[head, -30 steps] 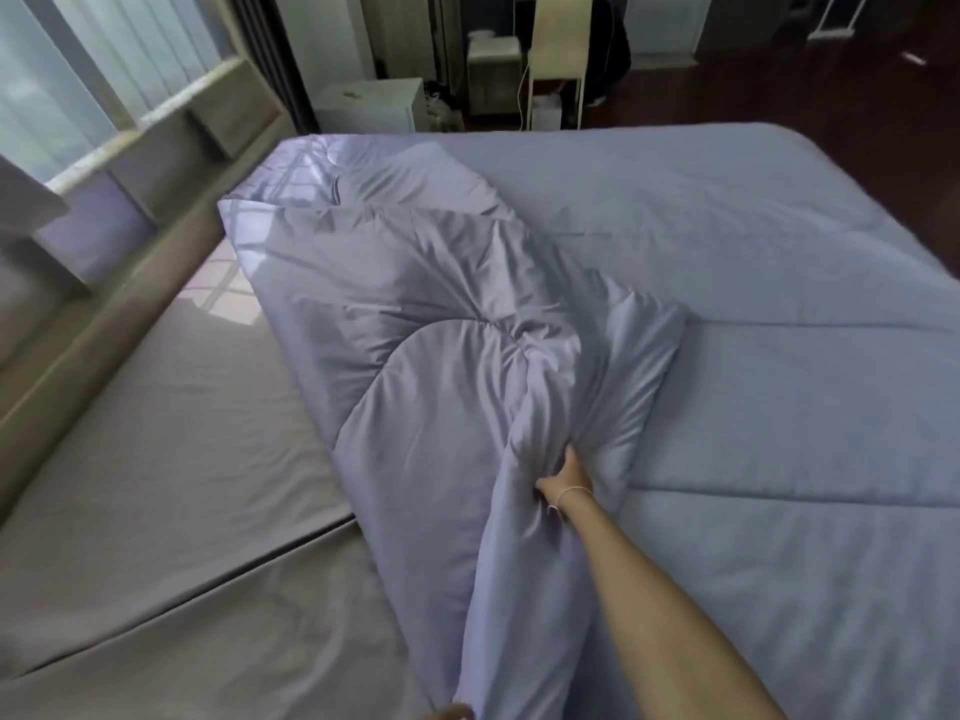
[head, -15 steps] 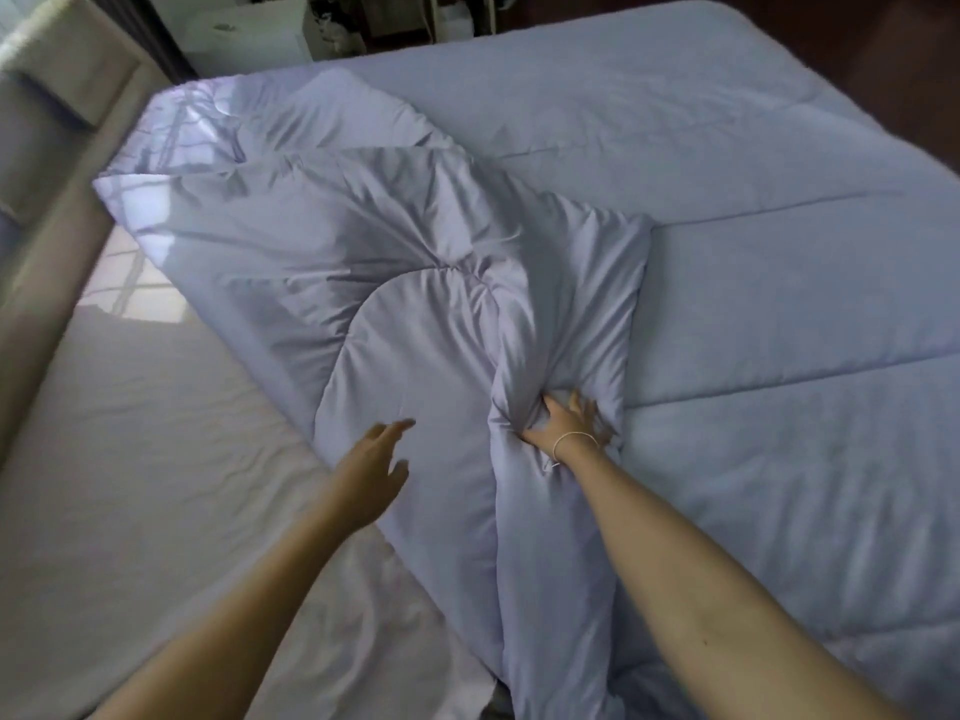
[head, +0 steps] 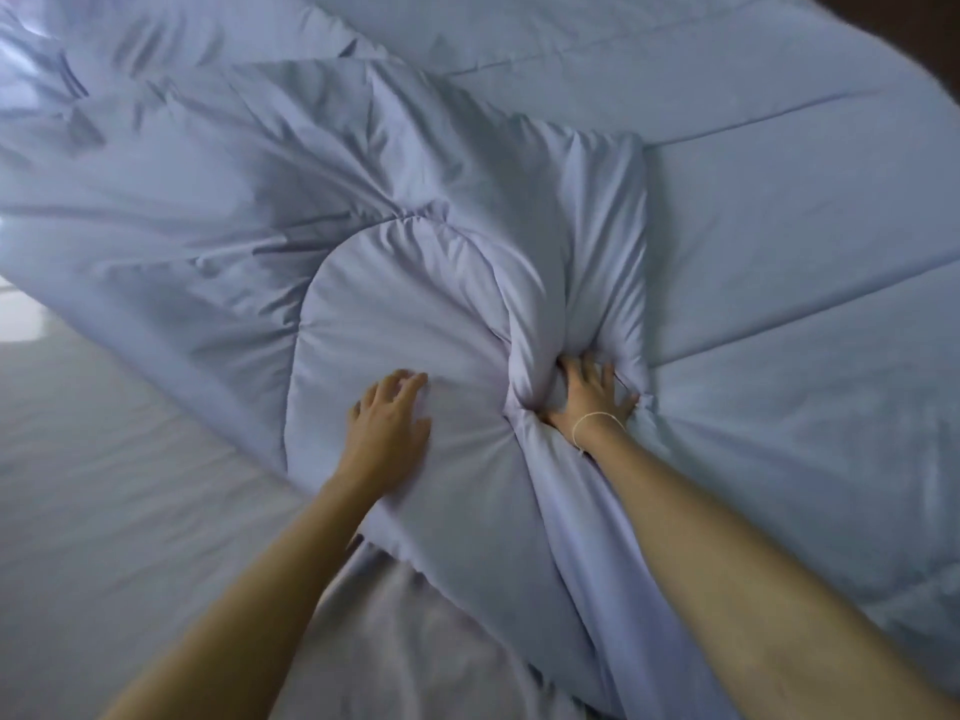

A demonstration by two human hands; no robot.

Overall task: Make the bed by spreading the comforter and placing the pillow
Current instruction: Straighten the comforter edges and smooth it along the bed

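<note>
Clearly, the comforter [head: 519, 226] is lying half spread across the bed: the right portion is sitting flat, while the left portion is folded back over itself in a thick, bunched flap, leaving the bare sheet [head: 114, 485] showing at lower left. The right hand [head: 592, 394] is digging into the gathered fold at the middle, its fingers curling into the cloth, though the folds are hiding the fingertips, so how firm the grip is remains hard to say. The left hand [head: 389, 423] is resting flat and relaxed on the rounded flap, fingers extended, gripping nothing.

Judging by its puffy folds, the comforter is soft and limp, likely light but bulky; it is going to sag and drag rather than slide as one piece. Taking hold along the flap's hemmed edge near the lower left, hands well apart, seems the best way to open it out. The uncovered sheet is offering open room leftward for the pull. No pillow is appearing in view.
</note>
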